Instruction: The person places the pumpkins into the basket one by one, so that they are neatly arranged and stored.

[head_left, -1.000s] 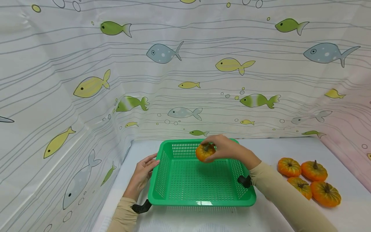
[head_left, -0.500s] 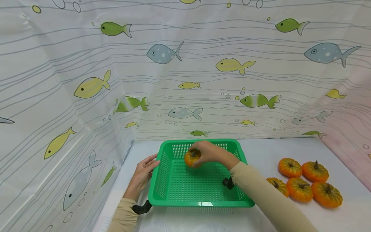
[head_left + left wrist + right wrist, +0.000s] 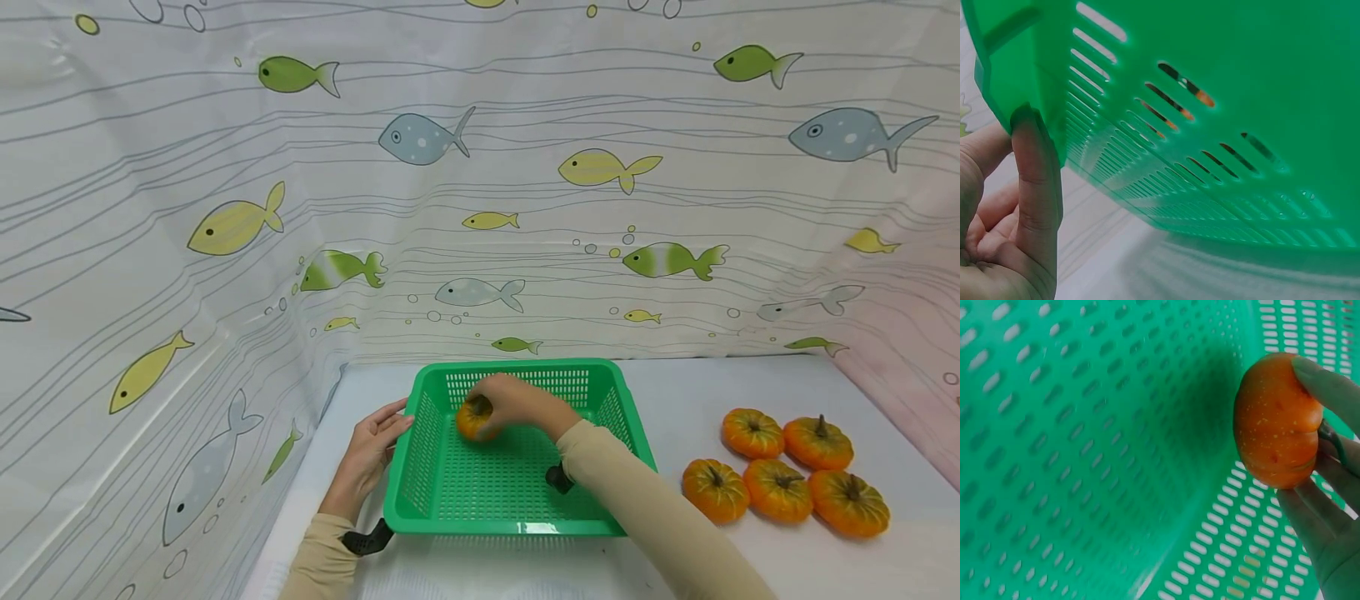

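Fingers (image 3: 1330, 387) and thumb of the right hand (image 3: 517, 404) pinch an orange pumpkin (image 3: 1275, 422) from opposite sides, its stem (image 3: 1330, 434) turned toward the palm. Location of the held pumpkin: inside the green basket (image 3: 525, 527), near its far left corner. Whether its underside touches the basket floor cannot be confirmed; the hand is blurred in the head view, and the wrist view looks along the wall.

Left hand (image 3: 367, 446): pinching the basket's left rim, by all appearances, with thumb and finger; how firmly the remaining fingers bear cannot be told. Five pumpkins (image 3: 780, 492) lie together on the white table (image 3: 682, 392), right of the basket.

Step in hand, as judged: setting the pumpkin down in the corner. Recommended practice: lower it until the base bears on the floor, and only then spread the fingers, so that it neither drops nor rolls. Seating it close to the walls would leave floor area for others. Fingertips should clear the stem on withdrawal, as a snag could tip the pumpkin. Left hand should steady the rim without lifting, since a tilted basket might let the pumpkin roll.
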`<state>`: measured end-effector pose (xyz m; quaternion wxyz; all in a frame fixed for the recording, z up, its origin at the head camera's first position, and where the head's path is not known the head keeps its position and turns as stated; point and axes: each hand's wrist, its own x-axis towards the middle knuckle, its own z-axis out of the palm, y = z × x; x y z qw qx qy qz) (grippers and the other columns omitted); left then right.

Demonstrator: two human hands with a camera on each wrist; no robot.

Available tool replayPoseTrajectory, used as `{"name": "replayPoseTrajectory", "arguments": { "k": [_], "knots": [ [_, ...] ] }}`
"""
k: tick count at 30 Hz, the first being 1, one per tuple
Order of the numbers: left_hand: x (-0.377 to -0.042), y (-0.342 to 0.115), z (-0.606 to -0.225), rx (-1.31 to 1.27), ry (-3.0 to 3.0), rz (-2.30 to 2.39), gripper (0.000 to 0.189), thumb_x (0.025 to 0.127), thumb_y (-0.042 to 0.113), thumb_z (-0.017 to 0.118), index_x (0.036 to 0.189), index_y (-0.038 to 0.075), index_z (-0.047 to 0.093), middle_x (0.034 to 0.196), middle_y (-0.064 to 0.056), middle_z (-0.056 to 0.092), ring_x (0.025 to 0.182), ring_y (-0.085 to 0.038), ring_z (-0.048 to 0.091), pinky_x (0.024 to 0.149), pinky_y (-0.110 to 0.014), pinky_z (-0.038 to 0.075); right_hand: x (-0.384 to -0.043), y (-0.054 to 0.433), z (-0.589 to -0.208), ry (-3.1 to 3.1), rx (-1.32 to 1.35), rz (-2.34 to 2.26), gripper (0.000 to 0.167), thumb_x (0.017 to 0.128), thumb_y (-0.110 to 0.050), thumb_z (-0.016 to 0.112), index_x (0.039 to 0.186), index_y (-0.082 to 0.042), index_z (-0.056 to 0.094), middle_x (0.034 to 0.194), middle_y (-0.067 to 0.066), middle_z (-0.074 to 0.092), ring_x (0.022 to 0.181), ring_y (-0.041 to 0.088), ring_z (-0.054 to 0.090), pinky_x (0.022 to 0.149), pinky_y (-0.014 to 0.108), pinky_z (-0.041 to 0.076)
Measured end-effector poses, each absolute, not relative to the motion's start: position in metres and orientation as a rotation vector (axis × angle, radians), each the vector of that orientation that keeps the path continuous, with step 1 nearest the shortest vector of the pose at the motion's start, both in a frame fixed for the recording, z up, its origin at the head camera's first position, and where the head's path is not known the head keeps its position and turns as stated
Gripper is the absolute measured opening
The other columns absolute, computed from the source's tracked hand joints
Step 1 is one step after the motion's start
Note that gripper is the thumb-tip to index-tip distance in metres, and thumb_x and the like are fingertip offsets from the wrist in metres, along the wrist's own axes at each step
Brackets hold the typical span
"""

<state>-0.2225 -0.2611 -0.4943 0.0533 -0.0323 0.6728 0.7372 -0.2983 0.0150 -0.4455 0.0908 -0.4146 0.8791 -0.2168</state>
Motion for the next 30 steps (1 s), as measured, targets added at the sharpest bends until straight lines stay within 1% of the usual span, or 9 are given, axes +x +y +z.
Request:
{"name": "replayPoseTrajectory", "arguments": {
  "k": [4, 9, 16, 23, 26, 30],
  "knots": [
    [-0.222, -0.260, -0.494, -0.108, 2.035, 2.249, 0.055, 0.101, 0.011, 0.066, 0.152, 0.003, 0.047, 0.090, 0.010, 0.071, 0.077, -0.005, 0.074, 0.072, -0.023, 0.064, -0.297, 0.007, -0.451, 2.615, -1.238, -0.629, 0.052, 0.083, -0.023, 0.088, 0.129, -0.006, 0.070, 0.120, 0.005, 0.073, 0.105, 0.016, 0.065, 0.093, 0.031, 0.057],
    [-0.223, -0.259, -0.494, -0.121, 2.041, 2.247, 0.054, 0.102, 0.011, 0.066, 0.152, 0.003, 0.048, 0.089, 0.011, 0.071, 0.077, -0.005, 0.074, 0.072, -0.022, 0.063, -0.297, 0.003, -0.457, 2.620, -1.234, -0.610, 0.054, 0.083, -0.025, 0.088, 0.130, -0.006, 0.070, 0.122, 0.004, 0.073, 0.106, 0.015, 0.065, 0.093, 0.028, 0.057],
    [-0.223, -0.259, -0.494, -0.116, 2.053, 2.244, 0.054, 0.101, 0.011, 0.066, 0.151, 0.004, 0.048, 0.090, 0.010, 0.072, 0.076, -0.005, 0.074, 0.071, -0.023, 0.064, -0.295, 0.003, -0.454, 2.623, -1.249, -0.623, 0.054, 0.084, -0.025, 0.088, 0.130, -0.004, 0.069, 0.123, 0.007, 0.073, 0.108, 0.018, 0.066, 0.094, 0.032, 0.058],
    [-0.223, -0.259, -0.494, -0.128, 2.044, 2.254, 0.054, 0.101, 0.010, 0.066, 0.151, 0.003, 0.048, 0.089, 0.010, 0.072, 0.077, -0.005, 0.074, 0.072, -0.023, 0.064, -0.294, 0.005, -0.453, 2.627, -1.257, -0.627, 0.055, 0.083, -0.024, 0.089, 0.129, -0.003, 0.070, 0.124, 0.008, 0.073, 0.109, 0.020, 0.067, 0.095, 0.033, 0.058],
    [-0.224, -0.258, -0.494, -0.131, 2.040, 2.256, 0.054, 0.101, 0.010, 0.066, 0.151, 0.003, 0.048, 0.089, 0.009, 0.071, 0.077, -0.005, 0.074, 0.071, -0.023, 0.064, -0.294, 0.007, -0.451, 2.624, -1.238, -0.640, 0.055, 0.083, -0.024, 0.088, 0.130, -0.003, 0.069, 0.126, 0.009, 0.072, 0.113, 0.021, 0.066, 0.099, 0.035, 0.057],
    [-0.225, -0.258, -0.494, -0.137, 2.040, 2.250, 0.054, 0.101, 0.010, 0.066, 0.151, 0.004, 0.048, 0.089, 0.009, 0.071, 0.076, -0.005, 0.074, 0.071, -0.023, 0.064, -0.295, 0.012, -0.446, 2.630, -1.192, -0.649, 0.059, 0.084, -0.025, 0.087, 0.135, -0.004, 0.066, 0.134, 0.009, 0.069, 0.125, 0.024, 0.063, 0.110, 0.040, 0.053]
  ]
}}
